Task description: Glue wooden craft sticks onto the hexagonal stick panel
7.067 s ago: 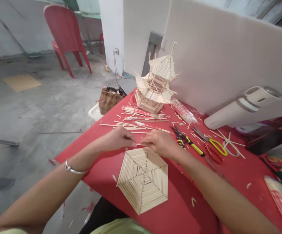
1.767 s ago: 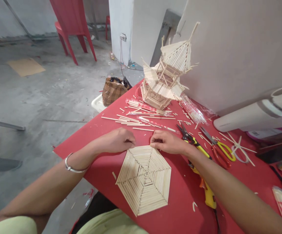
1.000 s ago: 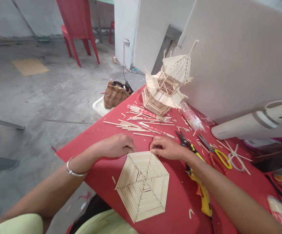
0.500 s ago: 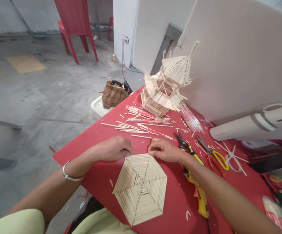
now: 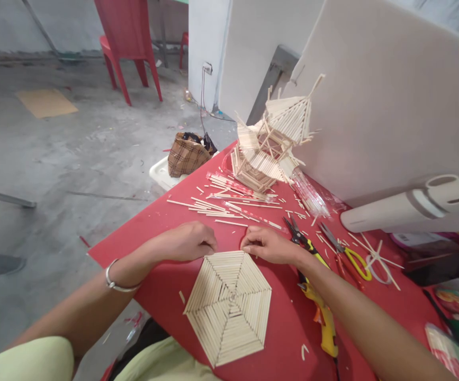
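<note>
A flat hexagonal panel (image 5: pixel 229 312) of pale wooden sticks, laid in rings of wedges, lies on the red table (image 5: pixel 165 286) in front of me. My left hand (image 5: pixel 191 241) is closed at its upper left corner, thumb and fingertips pinched together. At the upper right corner, my right hand (image 5: pixel 267 244) is pinched in the same way. Both sets of fingertips touch the ends of the panel's far edge; whether a separate stick is between them is hidden. Beyond my hands lie loose chopstick-like sticks (image 5: pixel 213 208), some in red-printed wrappers.
A tiered stick model (image 5: pixel 271 143) stands at the far corner by the wall. To the right are black-jawed pliers (image 5: pixel 298 233), scissors (image 5: pixel 346 251), a yellow glue gun (image 5: pixel 326 330), a star of crossed sticks (image 5: pixel 376 256) and a large white tumbler (image 5: pixel 396 209). Stick scraps lie around.
The view has shifted slightly. Both hands stay at the panel's upper corners, and the panel has not visibly moved on the table.
</note>
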Demonstrator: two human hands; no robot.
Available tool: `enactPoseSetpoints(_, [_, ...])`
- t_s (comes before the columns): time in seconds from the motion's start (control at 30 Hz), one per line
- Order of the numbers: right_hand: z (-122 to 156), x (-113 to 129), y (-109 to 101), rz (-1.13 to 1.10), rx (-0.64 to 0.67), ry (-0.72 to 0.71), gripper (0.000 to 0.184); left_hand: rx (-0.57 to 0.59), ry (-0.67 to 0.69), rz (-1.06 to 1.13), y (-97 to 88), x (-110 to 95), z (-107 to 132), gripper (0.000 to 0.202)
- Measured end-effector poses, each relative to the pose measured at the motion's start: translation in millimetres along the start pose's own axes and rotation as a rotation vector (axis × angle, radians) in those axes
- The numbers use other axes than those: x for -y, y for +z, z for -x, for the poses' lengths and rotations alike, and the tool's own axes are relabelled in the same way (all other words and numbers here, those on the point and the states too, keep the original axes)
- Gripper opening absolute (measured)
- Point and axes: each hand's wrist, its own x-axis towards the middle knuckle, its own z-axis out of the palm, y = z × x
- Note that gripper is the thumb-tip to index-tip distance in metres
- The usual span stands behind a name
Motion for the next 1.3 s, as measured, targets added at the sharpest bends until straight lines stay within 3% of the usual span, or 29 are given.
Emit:
enactPoseSetpoints(0.1, [0.2, 0.2, -0.3, 0.007, 0.001, -0.004, 0.014, 0.064, -0.039, 0.027, -0.6, -0.5, -0.4, 0.023])
enactPoseSetpoints(1.3, [-0.8, 1.2, -1.4, 0.047, 0.008, -0.007, 0.014, 0.058, -0.039, 0.006, -3.0, -6.2, -1.3, 0.02])
